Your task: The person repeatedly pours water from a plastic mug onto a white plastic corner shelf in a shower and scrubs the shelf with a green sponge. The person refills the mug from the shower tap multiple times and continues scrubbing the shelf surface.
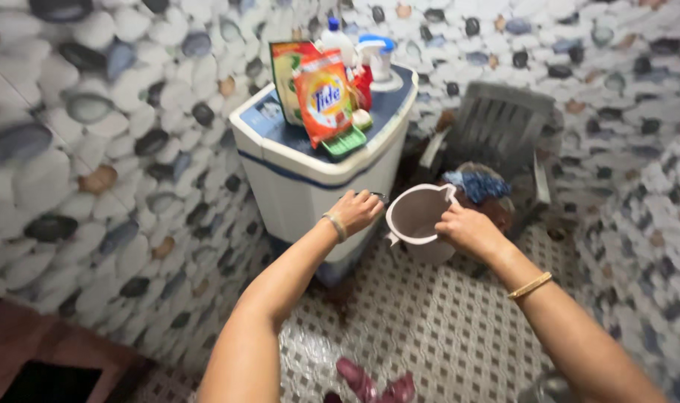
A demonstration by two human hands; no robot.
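1. My right hand (pixel 468 230) grips the rim of the pale plastic jug (pixel 420 221) — mouth tilted toward me, out in front and slightly right.
2. My left hand (pixel 357 209) is curled shut against the front of the washing machine (pixel 310 179), just left of the jug; can't tell what it pinches.
3. Grey chair (pixel 497 127) sits close behind the jug — open tiled floor (pixel 429 328) toward me.

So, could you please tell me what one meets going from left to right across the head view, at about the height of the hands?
Pebble-patterned wall tiles → white washing machine → left hand → pale plastic jug → right hand → grey plastic chair.
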